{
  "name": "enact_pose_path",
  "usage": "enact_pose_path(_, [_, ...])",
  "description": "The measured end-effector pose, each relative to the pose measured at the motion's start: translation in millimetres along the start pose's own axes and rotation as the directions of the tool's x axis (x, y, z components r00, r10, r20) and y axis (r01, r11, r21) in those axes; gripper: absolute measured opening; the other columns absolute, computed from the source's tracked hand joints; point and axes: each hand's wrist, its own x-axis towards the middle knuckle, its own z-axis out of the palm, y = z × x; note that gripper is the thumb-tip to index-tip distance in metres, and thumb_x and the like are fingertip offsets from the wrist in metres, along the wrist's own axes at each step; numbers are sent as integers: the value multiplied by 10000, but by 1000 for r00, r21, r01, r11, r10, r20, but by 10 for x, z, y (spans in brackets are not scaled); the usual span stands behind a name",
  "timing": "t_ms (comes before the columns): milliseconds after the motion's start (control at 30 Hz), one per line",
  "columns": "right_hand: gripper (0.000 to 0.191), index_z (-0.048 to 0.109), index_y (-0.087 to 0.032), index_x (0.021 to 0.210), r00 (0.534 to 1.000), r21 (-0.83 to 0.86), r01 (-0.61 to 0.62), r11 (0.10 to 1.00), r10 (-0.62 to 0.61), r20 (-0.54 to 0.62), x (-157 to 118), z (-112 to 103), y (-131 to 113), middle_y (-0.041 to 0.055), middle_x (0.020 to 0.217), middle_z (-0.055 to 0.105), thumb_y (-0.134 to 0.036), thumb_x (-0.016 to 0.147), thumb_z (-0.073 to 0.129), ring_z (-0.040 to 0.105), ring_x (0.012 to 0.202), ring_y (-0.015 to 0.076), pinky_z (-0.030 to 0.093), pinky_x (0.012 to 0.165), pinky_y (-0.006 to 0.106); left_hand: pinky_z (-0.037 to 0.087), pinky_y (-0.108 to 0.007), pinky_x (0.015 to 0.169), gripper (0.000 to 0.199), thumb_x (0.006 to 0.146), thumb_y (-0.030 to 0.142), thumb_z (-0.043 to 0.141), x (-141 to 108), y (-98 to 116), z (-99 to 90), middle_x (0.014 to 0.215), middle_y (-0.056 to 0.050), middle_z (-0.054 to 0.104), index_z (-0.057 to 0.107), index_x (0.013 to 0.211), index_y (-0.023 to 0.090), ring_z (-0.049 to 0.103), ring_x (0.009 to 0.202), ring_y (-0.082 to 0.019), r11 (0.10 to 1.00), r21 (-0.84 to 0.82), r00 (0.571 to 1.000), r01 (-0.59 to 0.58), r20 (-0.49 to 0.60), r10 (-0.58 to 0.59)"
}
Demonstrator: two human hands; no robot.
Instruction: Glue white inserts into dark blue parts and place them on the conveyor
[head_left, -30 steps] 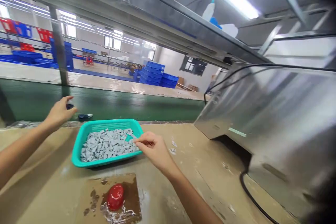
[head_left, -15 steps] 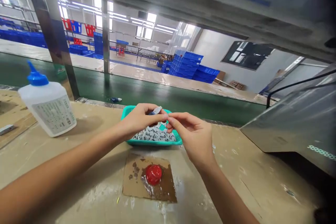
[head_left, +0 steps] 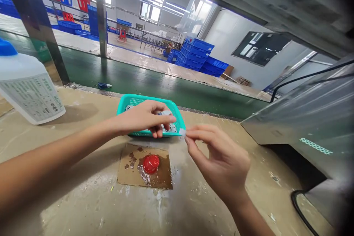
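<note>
Now pinching small whitish piece [head_left: 182,132] in right hand [head_left: 222,155], clasping half-hidden pale object [head_left: 165,113] in left hand [head_left: 145,118] — with "401" printed on white plastic bottle [head_left: 24,70].

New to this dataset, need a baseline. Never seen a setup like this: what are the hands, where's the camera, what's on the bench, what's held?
No robot here: these are a person's own two bare hands, seen from a single camera worn on the head, looking forward and down.

On the bench sits a teal basket of small grey-white pieces. Nearer the camera, a glossy red object rests on a wet-stained brown square. A white bottle stands at the left.

The left hand, over the basket, holds an item mostly hidden by its fingers. The right hand pinches a small pale piece.
</note>
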Motion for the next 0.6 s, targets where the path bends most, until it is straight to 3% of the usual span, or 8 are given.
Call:
enact_pose_path(67, [177, 600, -225, 812, 984, 120, -155, 981, 143, 106, -254, -17, 49, 19, 796, 618, -65, 743, 567, 581, 742, 147, 487, 670, 285, 436, -207, 499, 220, 771, 320, 510, 23, -15, -49, 607, -15, 555, 514, 671, 124, 537, 519, -83, 1000, -8, 997, 3, -80, -4])
enact_pose_path(167, [140, 616, -219, 783, 939, 82, -272, 959, 246, 240, -573, 8, 141, 23, 767, 631, -93, 749, 566, 570, 742, 164, 474, 664, 305, 446, -195, 499, 212, 787, 303, 476, 66, -59, -100, 658, -7, 533, 483, 659, 134, 513, 534, -64, 992, -115, 985, -46, -169, 26])
enact_pose_path(267, [107, 637, -212, 744, 921, 19, -285, 958, 268, 282, -696, 65, 209, 34, 744, 651, -129, 750, 571, 560, 730, 184, 464, 665, 331, 408, -164, 445, 198, 789, 326, 463, 87, -103, -96, 730, -12, 532, 485, 698, 152, 490, 557, -60, 997, -48, 976, -64, -213, 52])
enact_pose_path(433, [112, 650, -207, 740, 912, 0, -271, 963, 257, 319, -667, 120, 234, 38, 744, 662, -133, 753, 567, 545, 726, 187, 465, 650, 333, 294, -137, 381, 247, 790, 404, 422, 63, -108, -79, 807, -26, 560, 521, 784, 177, 476, 558, -66, 993, 119, 981, 27, -196, -3])
enact_pose_path(600, [131, 644, -201, 752, 930, -33, -220, 975, 220, 296, -683, 126, 217, 43, 754, 657, -114, 765, 546, 525, 727, 189, 460, 652, 339, 352, -168, 489, 171, 686, 203, 562, 46, -78, -90, 765, -2, 526, 565, 853, 168, 429, 571, -53, 998, 41, 987, 41, -155, -35])
